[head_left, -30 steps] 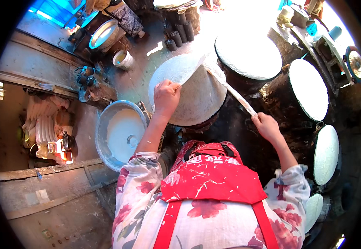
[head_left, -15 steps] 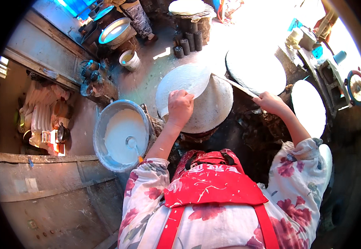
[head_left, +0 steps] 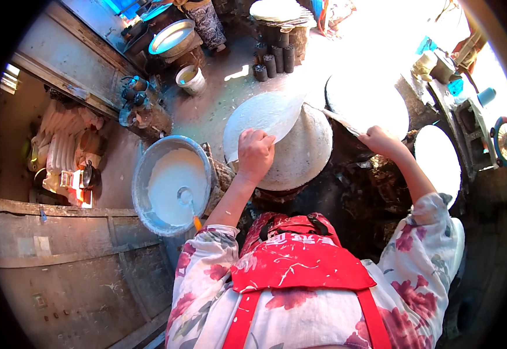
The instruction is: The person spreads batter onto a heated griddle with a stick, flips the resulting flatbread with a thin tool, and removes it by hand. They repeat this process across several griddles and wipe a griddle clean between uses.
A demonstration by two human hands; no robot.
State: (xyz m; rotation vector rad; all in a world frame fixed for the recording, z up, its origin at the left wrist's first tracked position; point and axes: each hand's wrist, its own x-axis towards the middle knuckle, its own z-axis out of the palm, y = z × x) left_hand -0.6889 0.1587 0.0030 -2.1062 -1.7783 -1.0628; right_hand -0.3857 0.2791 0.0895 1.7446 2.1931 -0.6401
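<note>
Sunlight whitens the far part of the stained floor (head_left: 214, 110), where a white bucket (head_left: 192, 82) and black cylinders (head_left: 271, 65) stand. Near the person's left arm sits a wide basin (head_left: 137, 180) of white batter with a ladle (head_left: 185, 196) in it. Before the person, a thin white crepe (head_left: 258, 121) spreads over the left part of a round griddle (head_left: 301, 154). The left hand (head_left: 256, 155), fingers curled, pinches the crepe's near edge; the right hand (head_left: 380, 141) grips a slim pale stick (head_left: 343, 121) slanting toward the griddle.

Basin (head_left: 143, 180) blocks left of left hand (head_left: 256, 155), ladle handle (head_left: 197, 223) near sleeve (head_left: 207, 250). Floor (head_left: 210, 110) between bucket (head_left: 192, 84) and sheet (head_left: 258, 120) open. White discs (head_left: 438, 163) crowd right hand (head_left: 378, 141).
</note>
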